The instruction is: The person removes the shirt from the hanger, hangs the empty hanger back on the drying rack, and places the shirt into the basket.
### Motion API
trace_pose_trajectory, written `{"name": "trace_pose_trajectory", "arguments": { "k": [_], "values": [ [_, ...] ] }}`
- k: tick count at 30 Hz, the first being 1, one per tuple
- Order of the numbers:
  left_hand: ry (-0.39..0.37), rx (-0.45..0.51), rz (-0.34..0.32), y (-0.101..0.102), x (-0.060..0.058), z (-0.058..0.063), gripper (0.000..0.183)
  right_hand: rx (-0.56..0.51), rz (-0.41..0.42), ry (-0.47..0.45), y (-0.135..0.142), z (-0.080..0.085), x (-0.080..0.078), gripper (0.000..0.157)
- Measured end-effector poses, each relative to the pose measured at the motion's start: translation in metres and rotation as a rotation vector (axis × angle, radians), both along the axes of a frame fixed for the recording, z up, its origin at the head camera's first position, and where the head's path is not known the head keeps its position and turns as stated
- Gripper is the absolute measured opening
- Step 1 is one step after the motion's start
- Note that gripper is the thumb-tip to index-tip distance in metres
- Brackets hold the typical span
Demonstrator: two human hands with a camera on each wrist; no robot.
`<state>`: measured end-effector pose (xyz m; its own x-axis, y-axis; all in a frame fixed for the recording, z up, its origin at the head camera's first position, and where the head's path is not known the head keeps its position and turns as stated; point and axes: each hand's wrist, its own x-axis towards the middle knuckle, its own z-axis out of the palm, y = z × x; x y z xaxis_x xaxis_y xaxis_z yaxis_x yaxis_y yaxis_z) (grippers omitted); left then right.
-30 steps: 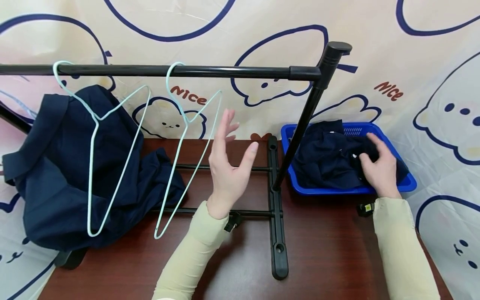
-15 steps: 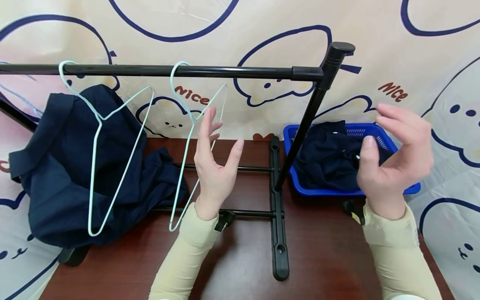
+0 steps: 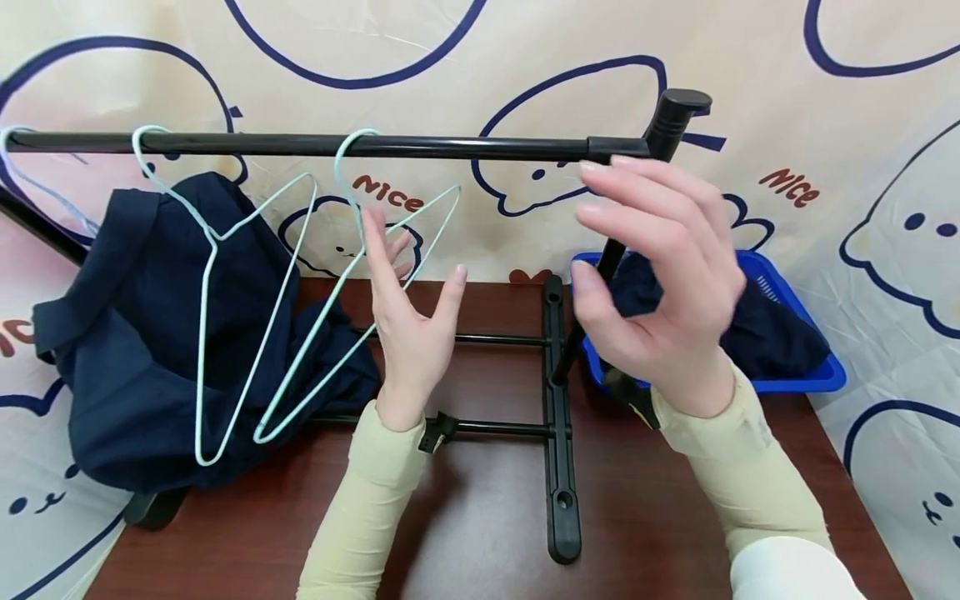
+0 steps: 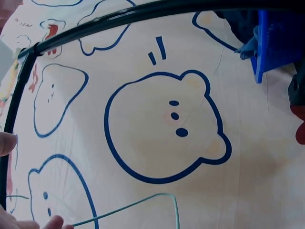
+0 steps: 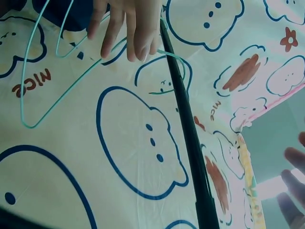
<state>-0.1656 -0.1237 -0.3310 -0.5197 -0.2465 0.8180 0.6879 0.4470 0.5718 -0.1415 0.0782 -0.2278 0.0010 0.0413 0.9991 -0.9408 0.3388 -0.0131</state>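
Observation:
My left hand (image 3: 411,337) is raised with its fingers stretched up, right at the neck of a pale mint wire hanger (image 3: 258,433) that hooks over the black rail (image 3: 465,147). In the right wrist view, the left hand (image 5: 128,21) overlaps that hanger's upper part. My right hand (image 3: 663,283) is lifted in front of the rack's right upright, fingers loosely bent and holding nothing. Behind it sits a blue basket (image 3: 798,386) with dark navy cloth (image 3: 780,342) inside, partly hidden by the hand.
A second mint hanger (image 3: 202,350) hangs further left, and a third hanger (image 3: 6,154) is at the left edge. Behind them lies a navy collared garment (image 3: 142,400). The rack's black foot (image 3: 562,467) stands on the brown table (image 3: 495,517), before a patterned curtain (image 3: 540,42).
My right hand has come up from the cloth in the basket and moved left. The left hand has shifted left to the nearest hanger, whose lower end has swung left.

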Motion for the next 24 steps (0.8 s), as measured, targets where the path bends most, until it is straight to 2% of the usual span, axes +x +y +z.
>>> {"name": "trace_pose_trajectory", "arguments": {
  "k": [4, 8, 13, 20, 24],
  "values": [
    [-0.010, 0.028, 0.013, -0.007, -0.003, 0.001, 0.095, 0.108, 0.006, -0.047, -0.013, 0.016, 0.000, 0.028],
    [-0.011, 0.047, 0.034, -0.014, -0.006, 0.002, 0.095, 0.203, -0.007, -0.060, -0.018, 0.024, -0.007, 0.029],
    [-0.025, 0.073, 0.065, -0.023, -0.009, 0.002, 0.095, 0.297, -0.043, -0.048, -0.022, 0.026, -0.015, 0.030],
    [-0.049, 0.110, 0.099, -0.033, -0.011, 0.003, 0.096, 0.369, -0.107, -0.094, -0.029, 0.026, -0.023, 0.032],
    [-0.059, 0.130, 0.112, -0.037, -0.011, 0.004, 0.096, 0.434, -0.201, -0.140, -0.032, 0.024, -0.032, 0.036]
  ]
}}
